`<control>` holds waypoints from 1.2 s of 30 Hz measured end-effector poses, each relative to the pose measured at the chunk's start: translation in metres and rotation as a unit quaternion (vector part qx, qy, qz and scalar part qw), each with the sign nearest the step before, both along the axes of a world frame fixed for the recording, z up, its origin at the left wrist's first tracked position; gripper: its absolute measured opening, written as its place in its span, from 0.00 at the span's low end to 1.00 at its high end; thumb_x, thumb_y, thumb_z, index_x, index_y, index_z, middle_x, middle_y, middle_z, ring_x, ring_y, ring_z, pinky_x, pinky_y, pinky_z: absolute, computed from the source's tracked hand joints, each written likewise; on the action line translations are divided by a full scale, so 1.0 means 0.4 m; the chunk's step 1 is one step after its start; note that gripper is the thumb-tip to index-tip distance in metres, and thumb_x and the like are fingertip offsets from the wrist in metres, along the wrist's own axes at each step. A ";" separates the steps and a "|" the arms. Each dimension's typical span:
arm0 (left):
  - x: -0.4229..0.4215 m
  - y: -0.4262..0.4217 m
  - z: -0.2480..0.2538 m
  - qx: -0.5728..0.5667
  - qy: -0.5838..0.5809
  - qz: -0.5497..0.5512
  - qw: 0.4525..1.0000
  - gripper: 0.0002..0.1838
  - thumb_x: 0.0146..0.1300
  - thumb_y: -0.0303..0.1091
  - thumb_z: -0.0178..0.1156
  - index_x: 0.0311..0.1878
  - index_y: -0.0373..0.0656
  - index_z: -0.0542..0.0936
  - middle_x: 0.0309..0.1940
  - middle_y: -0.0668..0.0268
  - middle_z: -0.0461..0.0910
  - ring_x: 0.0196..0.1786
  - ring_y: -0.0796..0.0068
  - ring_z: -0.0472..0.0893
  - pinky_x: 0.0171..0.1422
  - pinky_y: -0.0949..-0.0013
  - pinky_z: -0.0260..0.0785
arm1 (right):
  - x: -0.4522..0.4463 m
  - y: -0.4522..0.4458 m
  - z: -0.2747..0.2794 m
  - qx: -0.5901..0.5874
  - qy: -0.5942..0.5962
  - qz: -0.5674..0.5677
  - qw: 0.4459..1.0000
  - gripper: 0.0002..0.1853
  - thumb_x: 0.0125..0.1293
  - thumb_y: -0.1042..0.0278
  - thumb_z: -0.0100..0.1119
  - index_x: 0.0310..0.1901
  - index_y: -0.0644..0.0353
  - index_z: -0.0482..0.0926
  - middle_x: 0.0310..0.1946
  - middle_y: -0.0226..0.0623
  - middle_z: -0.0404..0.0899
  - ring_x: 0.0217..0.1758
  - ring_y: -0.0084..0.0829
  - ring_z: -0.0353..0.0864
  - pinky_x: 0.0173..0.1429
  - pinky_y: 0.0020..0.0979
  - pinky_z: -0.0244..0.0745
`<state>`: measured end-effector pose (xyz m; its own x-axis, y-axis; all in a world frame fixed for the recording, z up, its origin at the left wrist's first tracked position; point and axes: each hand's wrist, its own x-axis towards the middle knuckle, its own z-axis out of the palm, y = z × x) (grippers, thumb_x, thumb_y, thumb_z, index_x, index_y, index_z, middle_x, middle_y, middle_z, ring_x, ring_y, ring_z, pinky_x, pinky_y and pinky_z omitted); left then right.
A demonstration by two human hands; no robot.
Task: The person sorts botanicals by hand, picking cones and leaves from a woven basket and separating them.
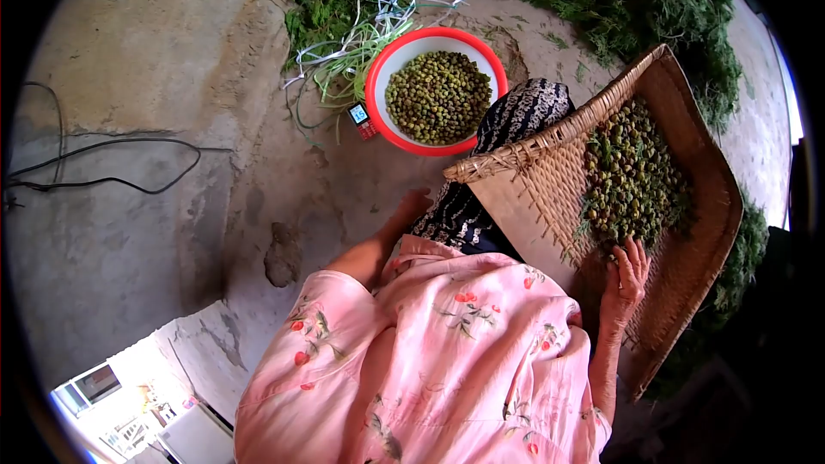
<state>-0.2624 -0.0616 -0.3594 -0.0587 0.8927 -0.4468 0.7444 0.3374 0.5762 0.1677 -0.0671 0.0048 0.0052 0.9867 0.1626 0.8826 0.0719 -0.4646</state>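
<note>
A woven winnowing basket (537, 198) lies tilted over my right leg, with a pile of small green-brown cones (636, 172) and bits of green sprigs in it. My right hand (630, 277) rests inside the basket at the near edge of this pile, its fingers stretched out and apart. A small pale spot shows by the thumb, too small to name. My left hand (416, 203) is low beside my left leg, outside the basket. It is dark and partly hidden, so its fingers are unclear. A red-rimmed white basin (375, 90) ahead holds more cones (438, 96).
Left of the basin lie white and green plastic strips (365, 51) and a small red phone (362, 119) with a lit screen. Heaps of leafy green branches (640, 0) lie at the back and right. A black cable (129, 180) crosses the concrete floor at left.
</note>
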 end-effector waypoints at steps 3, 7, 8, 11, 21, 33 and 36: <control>0.030 0.092 0.359 -0.061 -0.137 0.129 0.980 0.21 0.56 0.37 0.59 0.52 0.40 0.77 0.39 0.57 0.81 0.37 0.66 0.81 0.41 0.65 0.73 | 0.045 -0.019 -0.009 0.017 -0.016 -0.025 0.999 0.13 0.59 0.78 0.56 0.47 0.60 0.80 0.55 0.40 0.76 0.64 0.40 0.69 0.72 0.47 0.50; 0.095 0.156 0.627 0.029 -0.335 0.309 0.890 0.16 0.62 0.36 0.58 0.50 0.37 0.78 0.35 0.64 0.81 0.32 0.75 0.79 0.36 0.72 0.72 | 0.077 -0.046 -0.021 0.034 0.035 -0.104 0.993 0.14 0.61 0.80 0.54 0.48 0.61 0.79 0.53 0.40 0.77 0.59 0.38 0.74 0.68 0.39 0.60; 0.117 0.169 0.687 0.080 -0.369 0.347 0.858 0.15 0.63 0.36 0.57 0.48 0.36 0.78 0.32 0.64 0.81 0.31 0.77 0.78 0.35 0.75 0.70 | 0.085 -0.051 -0.028 0.044 0.087 -0.141 0.985 0.14 0.61 0.80 0.54 0.49 0.62 0.79 0.52 0.39 0.77 0.57 0.35 0.74 0.65 0.35 0.63; 0.165 0.180 0.795 0.148 -0.424 0.331 0.830 0.18 0.65 0.43 0.58 0.46 0.36 0.79 0.31 0.65 0.81 0.29 0.79 0.76 0.35 0.75 0.70 | 0.120 -0.067 -0.065 0.071 0.215 -0.200 0.953 0.13 0.64 0.80 0.52 0.49 0.64 0.78 0.48 0.34 0.78 0.52 0.26 0.75 0.57 0.26 0.69; 0.253 0.157 0.918 0.323 -0.337 0.161 0.870 0.14 0.61 0.25 0.58 0.50 0.39 0.77 0.43 0.67 0.79 0.42 0.80 0.75 0.50 0.75 0.68 | 0.117 -0.082 -0.066 0.084 0.253 -0.225 0.937 0.12 0.66 0.78 0.52 0.50 0.64 0.78 0.46 0.32 0.79 0.51 0.24 0.75 0.58 0.25 0.67; 0.656 0.142 1.097 0.044 -0.523 -0.233 0.819 0.47 0.60 0.62 0.55 0.69 0.33 0.54 0.65 0.46 0.62 0.64 0.51 0.67 0.65 0.60 0.64 | 0.188 0.179 0.318 0.355 0.076 -0.250 0.898 0.12 0.64 0.74 0.54 0.49 0.63 0.80 0.48 0.35 0.80 0.51 0.28 0.78 0.59 0.28 0.69; 0.874 -0.003 1.054 -0.149 -0.478 -0.243 0.831 0.53 0.58 0.71 0.47 0.69 0.30 0.50 0.69 0.43 0.53 0.69 0.51 0.60 0.72 0.64 0.51 | 0.239 0.190 0.457 0.450 0.005 -0.205 0.869 0.11 0.64 0.74 0.54 0.47 0.64 0.79 0.46 0.37 0.80 0.50 0.29 0.78 0.58 0.29 0.70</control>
